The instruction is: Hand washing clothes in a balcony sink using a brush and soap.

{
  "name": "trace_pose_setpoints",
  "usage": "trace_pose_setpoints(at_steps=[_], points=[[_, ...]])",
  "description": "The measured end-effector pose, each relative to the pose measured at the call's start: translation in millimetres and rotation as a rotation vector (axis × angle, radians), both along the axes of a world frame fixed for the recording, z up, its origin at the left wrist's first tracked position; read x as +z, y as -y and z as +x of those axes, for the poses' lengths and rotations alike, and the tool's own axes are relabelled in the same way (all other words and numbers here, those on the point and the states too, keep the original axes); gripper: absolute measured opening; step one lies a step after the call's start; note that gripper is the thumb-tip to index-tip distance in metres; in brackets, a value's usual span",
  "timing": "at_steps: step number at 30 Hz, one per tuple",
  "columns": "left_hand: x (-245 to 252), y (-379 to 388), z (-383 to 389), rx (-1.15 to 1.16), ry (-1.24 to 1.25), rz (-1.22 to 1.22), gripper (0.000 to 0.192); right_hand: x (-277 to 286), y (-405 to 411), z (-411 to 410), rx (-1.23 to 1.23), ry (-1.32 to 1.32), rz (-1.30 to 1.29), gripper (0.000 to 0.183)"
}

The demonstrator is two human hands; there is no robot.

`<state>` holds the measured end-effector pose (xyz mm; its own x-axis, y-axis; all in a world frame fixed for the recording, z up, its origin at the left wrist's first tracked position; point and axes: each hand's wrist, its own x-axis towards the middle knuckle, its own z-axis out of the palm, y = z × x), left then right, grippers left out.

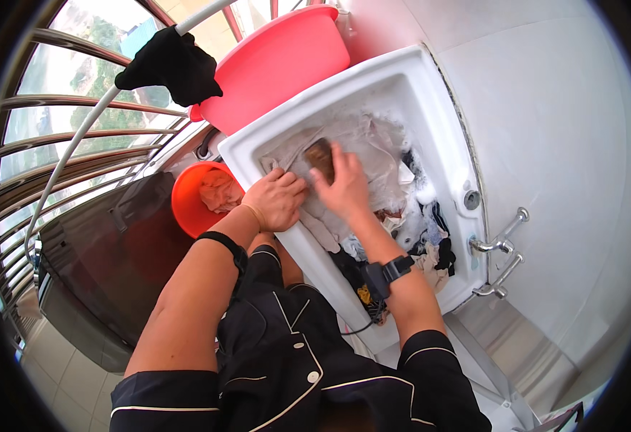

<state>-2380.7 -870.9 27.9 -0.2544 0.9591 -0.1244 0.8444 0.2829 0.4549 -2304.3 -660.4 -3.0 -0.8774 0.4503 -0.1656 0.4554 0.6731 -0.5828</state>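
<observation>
My right hand point(342, 183) grips a brown scrubbing brush point(319, 157), slightly blurred, against a wet pale garment point(383, 162). The garment lies spread in the upper part of a white laundry sink point(307, 110). At the sink's left rim my left hand point(278, 198) is closed on a bunched edge of the same garment. Soap suds point(410, 229) and several other wet clothes point(431, 259), dark and light, fill the lower right of the sink. The brush's underside is hidden.
A large pink basin point(288, 65) stands behind the sink. An orange bucket point(183, 197) with a peach cloth sits at left, beside a dark-lidded washing machine point(105, 243). Taps point(491, 245) project from the right wall. A black cloth point(172, 67) hangs on a white pole near window bars.
</observation>
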Motion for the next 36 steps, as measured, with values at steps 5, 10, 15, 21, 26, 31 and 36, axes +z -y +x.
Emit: trace_pose_setpoints(at_steps=[5, 10, 15, 21, 26, 31, 36], points=[[-6.1, -9.3, 2.2, 0.067, -0.005, 0.060, 0.043, -9.8, -42.7, -21.1, -0.038, -0.023, 0.233, 0.078], [7.4, -13.9, -2.1, 0.118, -0.021, 0.035, 0.043, -19.7, -69.9, -13.2, -0.290, 0.072, 0.233, 0.078], [8.8, -8.8, 1.4, 0.215, -0.089, 0.046, 0.046, 4.2, -14.6, -1.9, -0.041, -0.070, 0.055, 0.077], [-5.0, -12.8, 4.0, 0.250, 0.058, 0.023, 0.047, -20.1, -60.2, -22.2, -0.279, 0.030, 0.169, 0.073], [10.2, -12.9, 2.5, 0.286, -0.085, -0.024, 0.047, 5.4, -21.3, -22.5, -0.122, 0.002, 0.079, 0.072], [0.3, -12.3, 5.0, 0.294, -0.078, -0.070, 0.047, 6.6, -10.5, -35.1, 0.119, 0.037, 0.034, 0.071], [-0.9, -6.8, 6.2, 0.291, -0.080, -0.051, 0.044, -9.6, -62.6, -37.7, -0.280, 0.141, 0.151, 0.075]])
